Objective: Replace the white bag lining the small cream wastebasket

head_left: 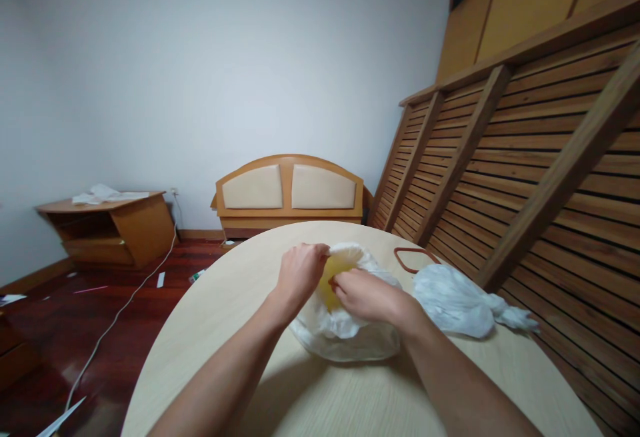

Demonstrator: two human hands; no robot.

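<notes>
A white plastic bag (353,330) stands on the round table, its mouth gathered wide around a yellow inside (330,277). Whether the yellow is a liner or a container within the bag, I cannot tell. My left hand (303,270) is closed on the bag's rim at the far left of the opening. Over the mouth, my right hand (363,294) has its fingers curled together against the yellow part; what they pinch is hidden. To the right lies a second white plastic bag (453,300), filled out and twisted at one end.
A reddish-brown rounded frame (415,260) lies on the pale round table (225,297) near its far right edge. Slatted wooden panels (500,157) lean close on the right. Beyond are a headboard (287,214), a low cabinet (145,230) and a white cable (117,320) across the floor.
</notes>
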